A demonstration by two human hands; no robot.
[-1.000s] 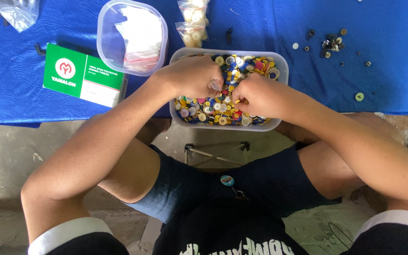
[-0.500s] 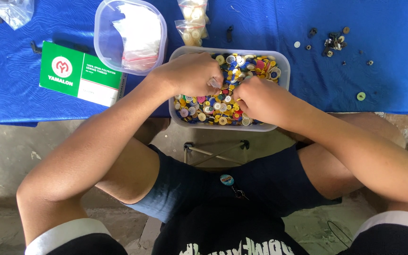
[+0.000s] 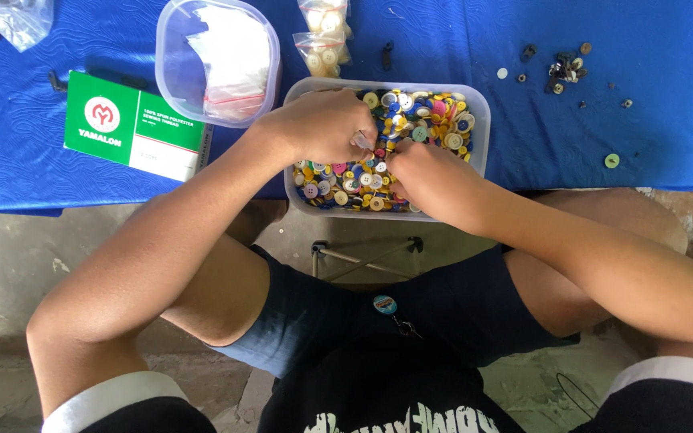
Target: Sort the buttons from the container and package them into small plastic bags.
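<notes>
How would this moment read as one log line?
left hand: in button tub | right hand: in buttons | beside: round tub, green box

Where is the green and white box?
In the head view, the green and white box lies on the blue cloth, far left, beside the round clear tub.

The table cloth point(image 3: 619, 120) is deep blue with a faint wavy texture. The tub point(image 3: 479, 112) is clear plastic, and the buttons point(image 3: 419, 120) in it are a mix of yellow, blue, white, pink, green and red. The round container point(image 3: 172, 48) is clear with white stuff inside. The small box point(image 3: 134, 124) is green with a white strip and a white round mark. The bag of buttons point(image 3: 322, 36) shows cream. The loose buttons point(image 3: 563, 68) are dark, with one pale green. The shorts point(image 3: 443, 321) are dark navy.
</notes>
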